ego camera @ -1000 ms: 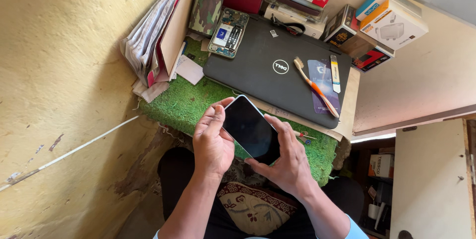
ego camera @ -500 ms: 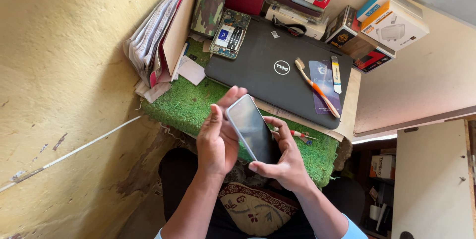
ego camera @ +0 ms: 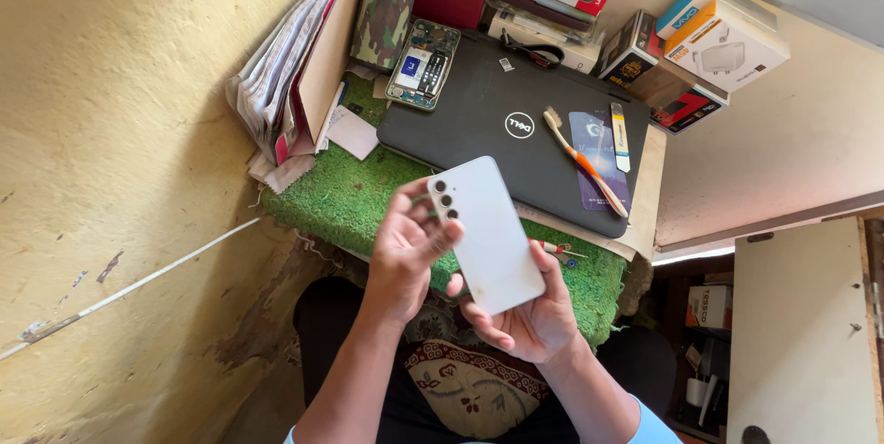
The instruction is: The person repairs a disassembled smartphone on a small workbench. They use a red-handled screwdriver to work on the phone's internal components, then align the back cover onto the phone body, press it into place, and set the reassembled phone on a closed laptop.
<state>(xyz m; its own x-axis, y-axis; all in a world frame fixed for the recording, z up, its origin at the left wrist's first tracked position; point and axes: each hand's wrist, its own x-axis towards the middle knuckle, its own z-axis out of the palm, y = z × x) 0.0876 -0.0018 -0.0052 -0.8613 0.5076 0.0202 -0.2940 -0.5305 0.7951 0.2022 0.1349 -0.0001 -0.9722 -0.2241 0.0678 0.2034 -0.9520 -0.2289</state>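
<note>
While tilted, phone (ego camera: 486,234) lenses up-left

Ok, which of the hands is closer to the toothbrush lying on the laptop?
The right hand. It grips the white phone's lower end, below the toothbrush on the closed laptop. The left hand holds the phone's camera end, farther to the left.

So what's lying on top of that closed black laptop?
On the closed black laptop lie an orange-handled toothbrush, a bluish card, a small white strip and, at its far left corner, an opened phone body. What is beneath the card is covered.
</note>
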